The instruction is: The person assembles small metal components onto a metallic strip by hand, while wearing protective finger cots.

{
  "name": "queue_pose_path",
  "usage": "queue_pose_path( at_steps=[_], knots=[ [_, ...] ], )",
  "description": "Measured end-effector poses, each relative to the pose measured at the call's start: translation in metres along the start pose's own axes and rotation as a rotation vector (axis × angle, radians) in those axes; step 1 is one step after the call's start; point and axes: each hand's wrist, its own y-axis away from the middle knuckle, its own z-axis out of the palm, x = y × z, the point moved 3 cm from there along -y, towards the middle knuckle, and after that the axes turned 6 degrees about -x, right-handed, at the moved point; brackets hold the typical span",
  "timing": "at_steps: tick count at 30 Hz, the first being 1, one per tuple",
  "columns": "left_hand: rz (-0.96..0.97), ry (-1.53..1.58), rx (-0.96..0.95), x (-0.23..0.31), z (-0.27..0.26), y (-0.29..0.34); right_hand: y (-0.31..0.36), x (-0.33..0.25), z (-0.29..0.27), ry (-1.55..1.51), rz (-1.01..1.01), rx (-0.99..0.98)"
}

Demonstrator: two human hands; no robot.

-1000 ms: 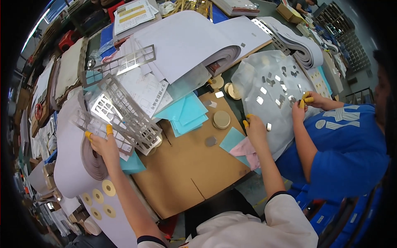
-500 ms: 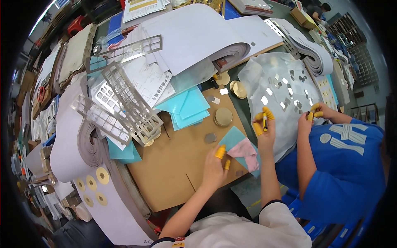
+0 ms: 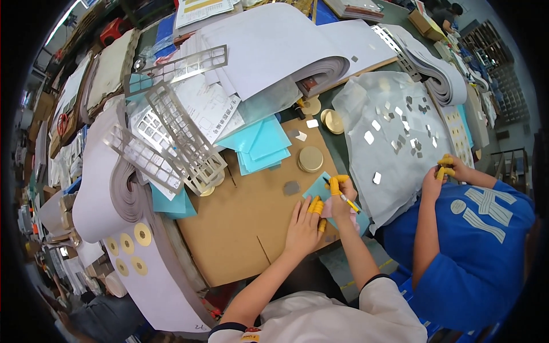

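Observation:
My right hand [image 3: 341, 197], with yellow finger cots, is closed round a slim yellow-and-black pen [image 3: 350, 203]. It is over a teal sheet [image 3: 362, 220] and a pink cloth [image 3: 327, 208], which it partly covers. My left hand [image 3: 306, 226] lies beside the cloth, its cotted fingers stretched out and the thumb apart. Whether anything small lies beneath those fingertips is hidden. Left of the teal sheet, a small grey metal plate [image 3: 291, 187] lies on the brown cardboard [image 3: 229, 246]. A stack of round gold discs [image 3: 310, 159] stands just above it.
Small shiny plates [image 3: 400, 140] are scattered over a white plastic sheet [image 3: 366, 106] at right. Beside it, a co-worker in blue [image 3: 469, 246] handles something small. Slotted metal frames [image 3: 183, 134], light-blue sheets [image 3: 260, 143] and thick rolled paper [image 3: 94, 188] crowd the left.
My right hand has come left and down from the white sheet to the teal sheet, with the pen. A shiny plate now shows where it was. My left hand has shifted slightly right, onto the cloth's edge.

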Motion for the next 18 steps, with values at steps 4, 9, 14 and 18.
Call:
queue_pose_path(
  at_steps=[4,9,14,18],
  knots=[
    [0.008,-0.019,0.013,-0.001,0.001,-0.002,-0.001,-0.001,-0.003,0.170,0.014,-0.053],
    [-0.060,0.128,0.033,-0.001,-0.010,-0.005,-0.004,-0.007,0.003,0.123,0.031,-0.054],
    [-0.251,0.309,0.331,-0.030,-0.023,0.000,-0.010,-0.020,0.002,0.162,-0.142,0.013],
    [-0.246,0.345,0.154,-0.055,-0.036,-0.018,-0.021,-0.035,-0.001,0.419,-0.357,0.017]
  ],
)
